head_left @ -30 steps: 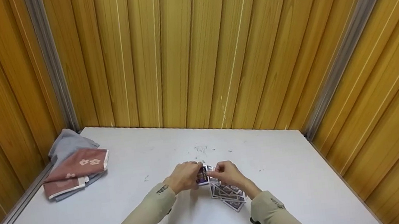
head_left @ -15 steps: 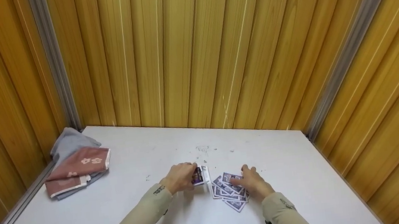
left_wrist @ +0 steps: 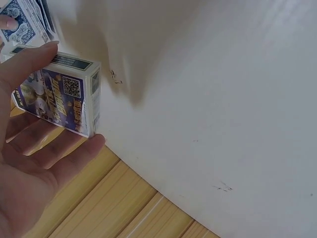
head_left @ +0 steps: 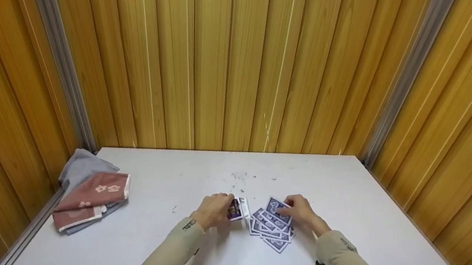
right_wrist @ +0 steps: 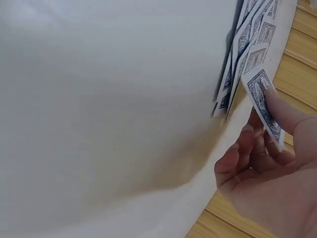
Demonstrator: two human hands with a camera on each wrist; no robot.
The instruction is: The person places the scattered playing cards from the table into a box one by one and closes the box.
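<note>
My left hand (head_left: 214,210) grips a small playing-card box (head_left: 235,210) with a purple and gold printed face. In the left wrist view, the thumb lies over the top edge of the card box (left_wrist: 64,94) and the fingers are beneath it. A pale flap or end shows on the box's right side. Between thumb and fingers, my right hand (head_left: 300,210) pinches a blue-backed playing card (head_left: 275,205), also clear as a tilted card (right_wrist: 258,94) in the right wrist view. Just below it, several playing cards (head_left: 277,244) lie overlapping, backs up, in a loose fan.
A white table (head_left: 170,175) bears everything, with small dark marks on its surface. Folded grey and dusty-red cloths (head_left: 96,195) lie at its left back corner. Wood-look panel walls (head_left: 210,64) rise along the back and sides.
My right hand has moved away from the card box, rightward to the loose cards, and now pinches one card above them. The left hand with the box has shifted slightly left.
</note>
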